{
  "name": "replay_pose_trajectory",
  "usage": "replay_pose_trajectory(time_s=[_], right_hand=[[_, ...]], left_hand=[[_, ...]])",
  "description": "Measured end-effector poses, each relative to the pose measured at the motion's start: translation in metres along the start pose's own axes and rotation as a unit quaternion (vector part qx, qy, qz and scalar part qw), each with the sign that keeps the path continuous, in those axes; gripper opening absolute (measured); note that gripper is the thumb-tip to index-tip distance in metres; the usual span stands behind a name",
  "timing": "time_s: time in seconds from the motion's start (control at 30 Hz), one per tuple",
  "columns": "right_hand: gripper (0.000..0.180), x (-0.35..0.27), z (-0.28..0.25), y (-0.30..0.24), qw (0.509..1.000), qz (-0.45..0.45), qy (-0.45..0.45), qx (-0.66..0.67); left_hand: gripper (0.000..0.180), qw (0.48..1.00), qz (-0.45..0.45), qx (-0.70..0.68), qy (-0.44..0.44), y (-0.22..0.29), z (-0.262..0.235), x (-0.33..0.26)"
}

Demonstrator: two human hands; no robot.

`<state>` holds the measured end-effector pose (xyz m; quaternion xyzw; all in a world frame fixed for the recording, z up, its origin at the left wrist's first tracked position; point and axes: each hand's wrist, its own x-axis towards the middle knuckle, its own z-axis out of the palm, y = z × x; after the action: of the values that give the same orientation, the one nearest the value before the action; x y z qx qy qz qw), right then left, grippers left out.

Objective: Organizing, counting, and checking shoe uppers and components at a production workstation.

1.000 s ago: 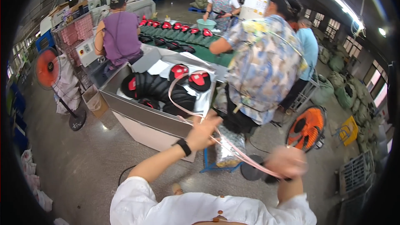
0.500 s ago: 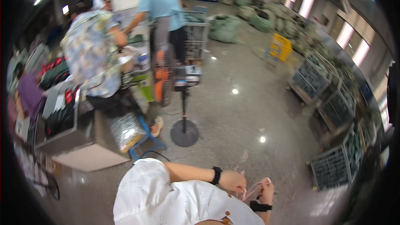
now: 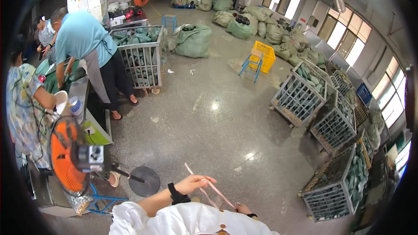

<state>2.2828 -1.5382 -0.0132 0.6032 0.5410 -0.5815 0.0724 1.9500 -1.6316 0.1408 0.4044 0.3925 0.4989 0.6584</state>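
A wide speckled grey floor (image 3: 209, 117) fills most of the view. Wire cages (image 3: 300, 98) packed with green-grey pieces line its right side, and stuffed green sacks (image 3: 193, 40) lie heaped at the far end beside a yellow crate (image 3: 264, 55) and a blue stool (image 3: 253, 66). On the left, people bend over a long counter (image 3: 85, 93); one wears a light blue shirt (image 3: 80, 35), another a patterned top. An orange standing fan (image 3: 65, 159) stands just below them, its round dark base (image 3: 144, 181) on the floor.

At the lower edge the person's white sleeves come in. The left hand (image 3: 193, 184), with a black wristband (image 3: 177, 195), has its fingers curled loosely around a thin pink strap (image 3: 212, 187). The strap runs slantwise from above that hand down to the right hand (image 3: 243, 209), which is mostly hidden; whether it grips the strap's end cannot be told. The hands are a little apart, the strap stretched between them above the floor.
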Motion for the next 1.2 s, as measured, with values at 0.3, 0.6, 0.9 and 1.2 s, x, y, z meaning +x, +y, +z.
replay_pose_trajectory(time_s=[0.3, 0.6, 0.9, 1.2], right_hand=[[0.013, 0.174, -0.15, -0.202, 0.934, 0.033, -0.105, 0.341], [0.029, 0.51, -0.243, -0.52, 0.836, -0.192, -0.147, -0.493], [0.039, 0.552, -0.055, -1.02, 0.764, -0.196, -0.609, 0.082], [0.019, 0.702, -0.139, -1.245, 0.779, -0.118, -0.607, 0.101]], left_hand=[[0.025, 0.948, 0.138, -0.277, -0.078, 0.13, -0.145, 0.282], [0.015, 0.923, 0.184, -0.192, 0.279, 0.26, -0.351, 0.407], [0.021, 0.861, 0.268, -0.221, 0.372, 0.327, -0.579, 0.525], [0.013, 0.878, 0.325, -0.143, 0.322, 0.539, -0.844, 0.672]])
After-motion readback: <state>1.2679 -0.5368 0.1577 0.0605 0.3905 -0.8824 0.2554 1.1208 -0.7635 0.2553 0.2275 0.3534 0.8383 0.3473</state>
